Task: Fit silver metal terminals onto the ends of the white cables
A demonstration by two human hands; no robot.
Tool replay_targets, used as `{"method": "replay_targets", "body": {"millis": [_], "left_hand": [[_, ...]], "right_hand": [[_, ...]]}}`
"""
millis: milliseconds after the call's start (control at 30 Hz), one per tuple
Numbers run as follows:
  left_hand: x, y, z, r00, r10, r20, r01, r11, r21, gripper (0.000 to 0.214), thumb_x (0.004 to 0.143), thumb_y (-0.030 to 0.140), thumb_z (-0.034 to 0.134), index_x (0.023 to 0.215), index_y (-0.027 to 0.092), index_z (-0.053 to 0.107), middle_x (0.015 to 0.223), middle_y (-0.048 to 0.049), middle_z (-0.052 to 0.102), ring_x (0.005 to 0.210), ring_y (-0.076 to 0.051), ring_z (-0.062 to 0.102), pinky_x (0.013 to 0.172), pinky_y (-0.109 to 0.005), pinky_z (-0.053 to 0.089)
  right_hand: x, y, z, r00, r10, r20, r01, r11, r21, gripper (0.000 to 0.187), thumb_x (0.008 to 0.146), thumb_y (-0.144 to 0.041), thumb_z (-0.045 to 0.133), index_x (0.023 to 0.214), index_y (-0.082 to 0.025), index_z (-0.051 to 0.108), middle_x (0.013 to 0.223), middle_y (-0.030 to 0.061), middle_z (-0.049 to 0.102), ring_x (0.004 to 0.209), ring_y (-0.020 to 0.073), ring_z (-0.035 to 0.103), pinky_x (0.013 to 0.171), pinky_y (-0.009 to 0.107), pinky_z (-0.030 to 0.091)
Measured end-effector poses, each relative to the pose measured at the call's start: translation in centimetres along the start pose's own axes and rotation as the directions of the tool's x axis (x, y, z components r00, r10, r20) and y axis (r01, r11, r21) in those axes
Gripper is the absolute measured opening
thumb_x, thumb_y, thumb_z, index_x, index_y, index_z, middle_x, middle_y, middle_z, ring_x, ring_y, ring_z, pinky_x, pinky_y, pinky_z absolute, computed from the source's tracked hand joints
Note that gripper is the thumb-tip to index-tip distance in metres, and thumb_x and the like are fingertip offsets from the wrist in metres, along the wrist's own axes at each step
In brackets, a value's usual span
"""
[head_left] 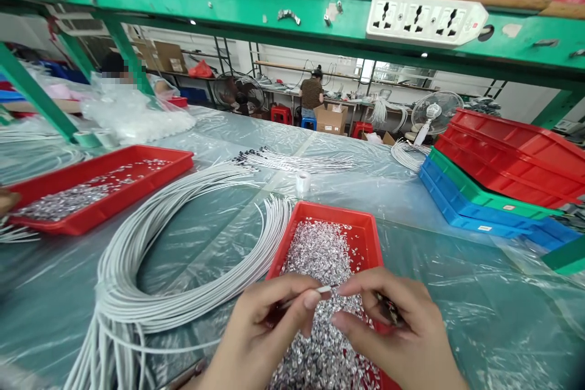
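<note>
White wire pinched by both hands.

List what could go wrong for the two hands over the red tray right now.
The left hand pinches a thin white wire end that could slip as the right hand closes in. The silver pieces heaped in the red tray could spill. The loose white cable bundle beside it might snag a wrist.

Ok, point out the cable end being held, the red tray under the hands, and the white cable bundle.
cable end (pixel 323 289), head view, white tip.
red tray (pixel 331 212), head view, far rim.
white cable bundle (pixel 137 237), head view, left curve.
</note>
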State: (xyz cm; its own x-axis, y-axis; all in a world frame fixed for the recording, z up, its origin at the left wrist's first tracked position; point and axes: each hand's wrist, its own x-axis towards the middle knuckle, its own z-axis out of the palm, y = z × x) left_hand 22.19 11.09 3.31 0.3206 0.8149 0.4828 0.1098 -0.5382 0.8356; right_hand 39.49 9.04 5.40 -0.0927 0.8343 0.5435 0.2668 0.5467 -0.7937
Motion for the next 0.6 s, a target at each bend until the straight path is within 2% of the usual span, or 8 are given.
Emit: {"method": "replay_targets", "body": {"millis": [133, 233, 333, 433, 600], "left_hand": [[0.27, 0.08, 0.1, 0.998, -0.061, 0.036, 0.062, 0.997, -0.045, 0.025, 0.093, 0.026, 0.049, 0.077, 0.018, 0.067, 0.052, 0.0026, 0.057, 0.047, -0.009, 0.053, 0.045, -0.015, 0.043], [0.29, 0.15, 0.17, 0.986, -0.159, 0.057, 0.162, 0.984, -0.07, 0.028, 0.091, 0.029, 0.05, 0.072, 0.018, 0.066, 0.051, 0.0024, 0.056, 0.048, -0.009, 0.051, 0.047, -0.017, 0.041], [0.24, 0.24, 0.26, 0.964, -0.252, 0.085, 0.26, 0.959, -0.11, 0.028, 0.09, 0.031, 0.052, 0.07, 0.018, 0.066, 0.05, 0.0031, 0.054, 0.048, -0.009, 0.048, 0.047, -0.016, 0.039], [0.24, 0.16, 0.36, 0.971, -0.231, 0.068, 0.238, 0.963, -0.127, 0.028, 0.09, 0.031, 0.052, 0.068, 0.018, 0.066, 0.05, 0.0034, 0.054, 0.047, -0.008, 0.048, 0.047, -0.015, 0.039], [0.28, -0.43, 0.57, 0.992, -0.114, -0.045, 0.11, 0.991, -0.081, 0.021, 0.089, 0.024, 0.057, 0.071, 0.021, 0.067, 0.051, 0.0052, 0.057, 0.047, -0.006, 0.052, 0.046, -0.011, 0.04]], "right_hand": [[-0.15, 0.36, 0.12, 0.989, -0.149, -0.022, 0.144, 0.976, -0.166, 0.021, 0.079, -0.011, 0.067, 0.088, -0.029, 0.061, 0.059, -0.0116, 0.057, 0.041, 0.0057, 0.04, 0.038, 0.02, 0.029], [-0.28, 0.4, -0.03, 0.981, -0.191, -0.012, 0.182, 0.947, -0.263, 0.016, 0.082, -0.013, 0.064, 0.087, -0.027, 0.06, 0.06, -0.0106, 0.06, 0.04, 0.0051, 0.04, 0.036, 0.02, 0.03], [-0.38, 0.37, -0.09, 0.982, -0.19, -0.012, 0.179, 0.943, -0.281, 0.015, 0.082, -0.012, 0.061, 0.087, -0.026, 0.06, 0.062, -0.0107, 0.061, 0.04, 0.0042, 0.042, 0.037, 0.018, 0.031], [-0.39, 0.44, 0.03, 0.985, -0.172, -0.019, 0.16, 0.948, -0.275, 0.019, 0.079, -0.009, 0.059, 0.087, -0.026, 0.06, 0.062, -0.0121, 0.06, 0.04, 0.0034, 0.04, 0.037, 0.016, 0.032], [-0.42, 0.67, 0.65, 0.986, -0.15, -0.075, 0.126, 0.957, -0.259, 0.018, 0.081, -0.01, 0.058, 0.085, -0.027, 0.059, 0.056, -0.014, 0.053, 0.037, 0.0034, 0.036, 0.037, 0.013, 0.032]]}}
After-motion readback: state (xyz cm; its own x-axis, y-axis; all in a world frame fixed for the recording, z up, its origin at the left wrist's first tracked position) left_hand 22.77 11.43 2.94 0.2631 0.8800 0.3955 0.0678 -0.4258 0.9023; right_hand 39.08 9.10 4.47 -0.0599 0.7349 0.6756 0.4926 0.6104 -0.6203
